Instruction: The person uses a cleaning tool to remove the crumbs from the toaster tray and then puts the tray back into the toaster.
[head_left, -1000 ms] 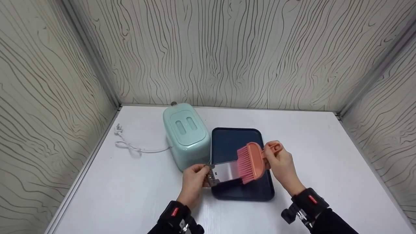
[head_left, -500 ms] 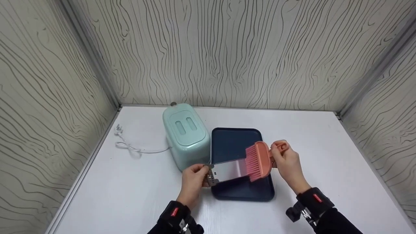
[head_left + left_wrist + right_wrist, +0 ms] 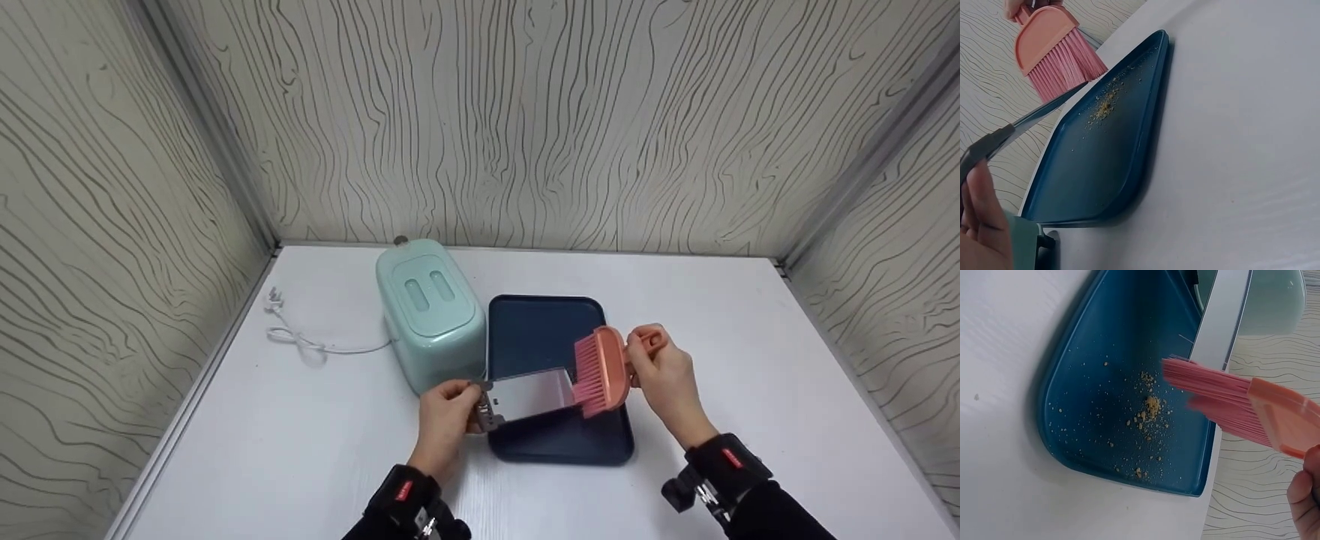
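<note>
My left hand (image 3: 441,420) pinches the dark end of a flat shiny metal crumb tray (image 3: 529,395), held tilted over a navy blue tray (image 3: 534,322). In my right hand (image 3: 664,379) is the handle of a small coral brush (image 3: 616,367) with pink bristles. The bristle tips are at the crumb tray's far right end; some look bent in the right wrist view. Brown crumbs (image 3: 1152,408) lie scattered on the blue tray beneath, heaped thickest in one spot. The left fingers are partly hidden in the head view.
A mint-green toaster (image 3: 431,300) stands against the blue tray's left side. Its white cord (image 3: 337,349) and plug (image 3: 273,300) lie on the white table (image 3: 322,435) to the left. Patterned panels (image 3: 517,127) enclose the back and sides.
The brush has moved right along the crumb tray to its outer end, mostly in the first half second, uncovering more metal. My left hand and the crumb tray stay nearly still.
</note>
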`<state>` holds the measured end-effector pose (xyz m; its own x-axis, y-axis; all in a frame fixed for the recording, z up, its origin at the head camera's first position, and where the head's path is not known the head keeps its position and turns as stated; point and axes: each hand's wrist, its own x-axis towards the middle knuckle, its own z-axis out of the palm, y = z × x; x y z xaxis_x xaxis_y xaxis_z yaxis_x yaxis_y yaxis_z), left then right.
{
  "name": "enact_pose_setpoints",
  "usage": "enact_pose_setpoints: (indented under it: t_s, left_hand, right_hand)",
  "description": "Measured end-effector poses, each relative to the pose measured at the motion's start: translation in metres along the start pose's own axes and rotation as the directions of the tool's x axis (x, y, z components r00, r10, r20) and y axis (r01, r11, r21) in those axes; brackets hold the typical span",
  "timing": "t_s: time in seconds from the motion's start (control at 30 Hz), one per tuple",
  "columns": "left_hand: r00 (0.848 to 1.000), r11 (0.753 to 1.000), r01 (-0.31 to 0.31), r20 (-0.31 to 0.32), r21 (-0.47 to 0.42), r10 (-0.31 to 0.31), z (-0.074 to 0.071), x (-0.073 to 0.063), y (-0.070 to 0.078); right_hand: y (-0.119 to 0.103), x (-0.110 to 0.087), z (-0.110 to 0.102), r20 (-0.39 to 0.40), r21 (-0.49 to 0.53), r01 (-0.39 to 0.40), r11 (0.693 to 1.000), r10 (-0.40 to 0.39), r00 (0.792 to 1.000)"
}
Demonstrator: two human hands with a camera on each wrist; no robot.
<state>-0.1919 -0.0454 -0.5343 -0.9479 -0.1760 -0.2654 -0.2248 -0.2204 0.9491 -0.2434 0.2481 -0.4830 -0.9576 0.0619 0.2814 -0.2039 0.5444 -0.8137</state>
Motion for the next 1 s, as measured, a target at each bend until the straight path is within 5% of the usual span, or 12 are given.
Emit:
enact_pose_setpoints:
  t_s: [0.63,0.8,1.0]
  left_hand:
    - [0.999,0.999,-0.033,0.006,-0.021,0.033,0.001,0.001,-0.001]
    - [1.0,0.999,-0.025,0.014,-0.032,0.026,0.001,0.001,-0.001]
    - [0.999,0.999,-0.027,0.019,-0.023,0.027,0.002,0.0,-0.001]
  right_hand:
    - [0.005,0.002,-0.009,-0.129,0.04,0.005,0.999,0.001,0.992]
    - [0.0,0.003,-0.012,-0.134,0.165,-0.063,0.984,0.085,0.987]
    - [-0.007,0.003,-0.011,-0.112,0.36,-0.115,0.926,0.165,0.98]
